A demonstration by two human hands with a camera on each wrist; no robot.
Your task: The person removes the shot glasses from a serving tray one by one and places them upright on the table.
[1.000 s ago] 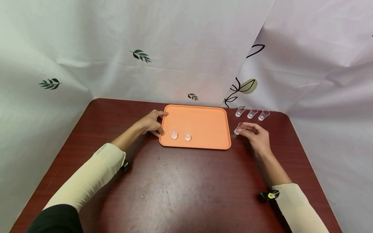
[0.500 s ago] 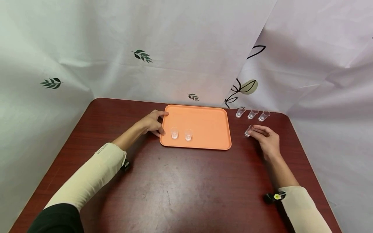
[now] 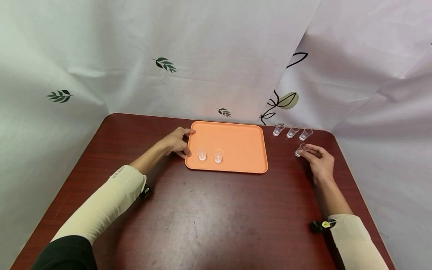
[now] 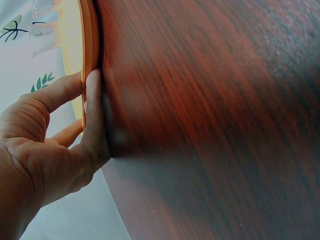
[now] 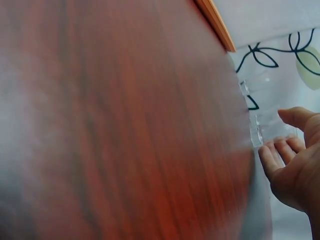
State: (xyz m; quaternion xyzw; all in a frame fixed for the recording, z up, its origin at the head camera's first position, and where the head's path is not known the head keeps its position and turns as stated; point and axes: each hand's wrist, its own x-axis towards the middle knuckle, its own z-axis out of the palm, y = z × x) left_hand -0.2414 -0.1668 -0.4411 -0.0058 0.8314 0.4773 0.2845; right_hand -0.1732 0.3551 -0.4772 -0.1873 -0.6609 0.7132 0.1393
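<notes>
Left hand (image 3: 176, 142): the left rim of an orange, rectangular, round-cornered tray (image 3: 233, 138) is gripped by the fingers and thumb.
Tray: placed by the far edge of the red-brown, wood-grain tabletop (image 3: 209, 210); two clear, tapered cups (image 3: 218, 156) are stood toward its near left corner.
Right hand (image 3: 318, 161): a single clear, tapered cup (image 3: 298, 152) is pinched between fingers and thumb, right of the tray; whether the tabletop is touched cannot be told.
Cup row (image 3: 291, 132): three similar clear cups, lined up near the tabletop's far right corner.
</notes>
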